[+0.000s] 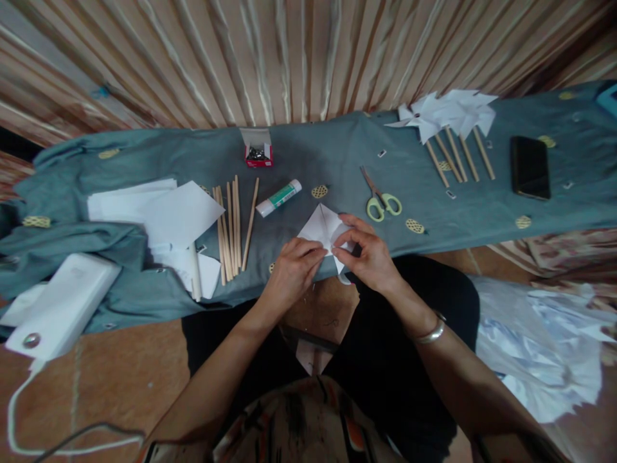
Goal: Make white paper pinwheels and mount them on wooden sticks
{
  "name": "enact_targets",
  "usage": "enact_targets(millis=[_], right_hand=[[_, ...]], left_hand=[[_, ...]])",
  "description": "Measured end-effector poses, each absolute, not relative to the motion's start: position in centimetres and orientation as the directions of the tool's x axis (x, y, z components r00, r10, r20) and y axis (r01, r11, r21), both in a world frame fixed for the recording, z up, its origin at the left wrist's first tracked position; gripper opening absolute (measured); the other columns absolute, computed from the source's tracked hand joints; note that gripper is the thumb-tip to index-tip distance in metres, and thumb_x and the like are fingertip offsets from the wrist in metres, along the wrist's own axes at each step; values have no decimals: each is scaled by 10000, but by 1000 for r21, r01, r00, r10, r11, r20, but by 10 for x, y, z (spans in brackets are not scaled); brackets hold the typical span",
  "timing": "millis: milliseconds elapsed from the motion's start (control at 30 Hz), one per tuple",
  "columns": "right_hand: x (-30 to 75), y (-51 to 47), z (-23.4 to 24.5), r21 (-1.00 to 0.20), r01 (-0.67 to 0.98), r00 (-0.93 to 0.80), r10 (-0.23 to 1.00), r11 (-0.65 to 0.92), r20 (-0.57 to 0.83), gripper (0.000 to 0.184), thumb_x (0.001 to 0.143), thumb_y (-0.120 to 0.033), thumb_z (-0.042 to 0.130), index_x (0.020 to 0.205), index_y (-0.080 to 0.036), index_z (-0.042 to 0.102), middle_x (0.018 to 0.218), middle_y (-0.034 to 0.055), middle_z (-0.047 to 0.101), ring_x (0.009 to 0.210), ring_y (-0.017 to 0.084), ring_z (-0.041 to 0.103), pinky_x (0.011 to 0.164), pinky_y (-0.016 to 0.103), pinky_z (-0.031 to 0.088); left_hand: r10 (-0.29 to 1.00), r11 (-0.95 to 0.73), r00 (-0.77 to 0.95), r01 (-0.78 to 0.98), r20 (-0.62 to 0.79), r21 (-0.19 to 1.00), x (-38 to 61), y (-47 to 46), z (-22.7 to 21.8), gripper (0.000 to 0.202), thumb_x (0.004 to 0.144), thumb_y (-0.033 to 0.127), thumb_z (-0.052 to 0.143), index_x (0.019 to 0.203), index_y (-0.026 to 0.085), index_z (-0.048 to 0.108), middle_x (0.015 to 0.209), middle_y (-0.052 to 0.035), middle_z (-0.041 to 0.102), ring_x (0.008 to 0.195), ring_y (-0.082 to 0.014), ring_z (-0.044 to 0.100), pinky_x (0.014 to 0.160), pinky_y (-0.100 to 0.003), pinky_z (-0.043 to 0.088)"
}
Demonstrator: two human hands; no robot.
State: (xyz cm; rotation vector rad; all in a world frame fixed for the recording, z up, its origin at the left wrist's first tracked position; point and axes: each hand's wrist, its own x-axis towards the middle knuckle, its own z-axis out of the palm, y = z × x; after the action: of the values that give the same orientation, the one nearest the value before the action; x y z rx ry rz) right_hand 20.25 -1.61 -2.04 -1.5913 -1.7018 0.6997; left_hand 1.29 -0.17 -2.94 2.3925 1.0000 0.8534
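A white paper square (322, 220) with cut slits lies at the table's front edge, between both hands. My left hand (297, 267) pinches its lower left part, fingers closed. Opposite it, my right hand (369, 252) grips a curled corner of the same paper with thumb and forefinger near the middle. The fingertips of the two hands nearly meet there. Green-handled scissors (380, 199) rest just beyond the right hand, blades pointing away. A glue stick (278, 197) lies beyond the left hand, beside several wooden sticks (236, 231).
Several paper pinwheels (453, 112) on sticks lie at the back right, near a black phone (530, 167). A red box of small metal pins (259, 154) stands at the back. Paper sheets (180, 215) and a white power bank (65, 308) are left. A plastic bag (540, 341) sits on the floor.
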Motion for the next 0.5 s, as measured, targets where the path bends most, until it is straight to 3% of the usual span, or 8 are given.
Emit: enact_targets(millis=[333, 500], right_hand=[[202, -15, -20, -758, 639, -35, 989, 131, 141, 51, 741, -200, 648, 774, -231, 672, 1306, 89, 573, 1217, 279, 536, 1020, 490, 420], [200, -17, -18, -731, 663, -49, 984, 162, 173, 120, 789, -215, 615, 885, -242, 682, 1310, 78, 569, 1225, 265, 522, 1035, 485, 416]], left_hand=[[739, -664, 557, 509, 378, 548, 14, 0, -33, 194, 914, 189, 529, 1034, 167, 681, 1023, -76, 686, 925, -201, 603, 817, -368, 508], [743, -660, 555, 510, 375, 552, 14, 0, -34, 191, 908, 182, 536, 1034, 164, 679, 1018, -77, 686, 923, -201, 602, 817, -367, 509]])
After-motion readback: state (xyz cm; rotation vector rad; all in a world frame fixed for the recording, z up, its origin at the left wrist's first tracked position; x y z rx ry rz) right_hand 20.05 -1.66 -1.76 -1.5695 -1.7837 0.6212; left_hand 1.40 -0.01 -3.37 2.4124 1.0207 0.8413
